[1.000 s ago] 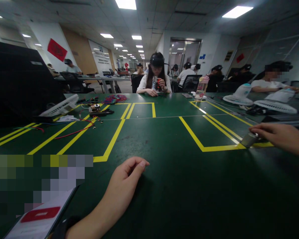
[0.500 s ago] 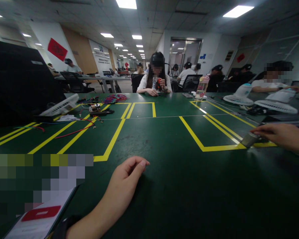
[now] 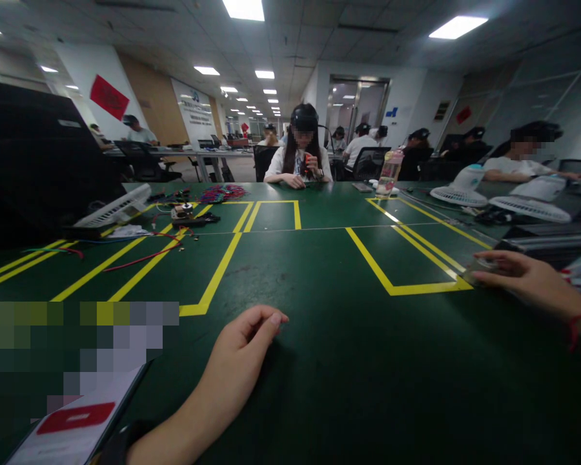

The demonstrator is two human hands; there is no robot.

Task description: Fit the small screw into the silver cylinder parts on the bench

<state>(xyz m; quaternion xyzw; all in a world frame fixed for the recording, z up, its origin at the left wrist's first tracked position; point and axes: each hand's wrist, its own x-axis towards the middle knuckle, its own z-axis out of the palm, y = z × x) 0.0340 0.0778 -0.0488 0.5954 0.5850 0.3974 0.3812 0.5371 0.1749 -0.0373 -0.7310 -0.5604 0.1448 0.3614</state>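
My left hand rests on the green table with its fingers curled in and the thumb against them; nothing shows in it. At the right, my right hand has thumb and fingers around a small grey cylinder, which looks metallic. The fingers cover much of this cylinder, and its exact kind is unclear. It is at the corner of the yellow tape outline, low over or on the tabletop.
A phone-like device, partly pixelated, lies at the lower left. Wires and small parts lie beyond, near a white fan. A water bottle and two more fans stand far right. A person sits opposite.
My right hand has turned and come further into view, now covering more of the grey cylinder, which sits slightly further left and is less tilted. My left hand has stayed in place.
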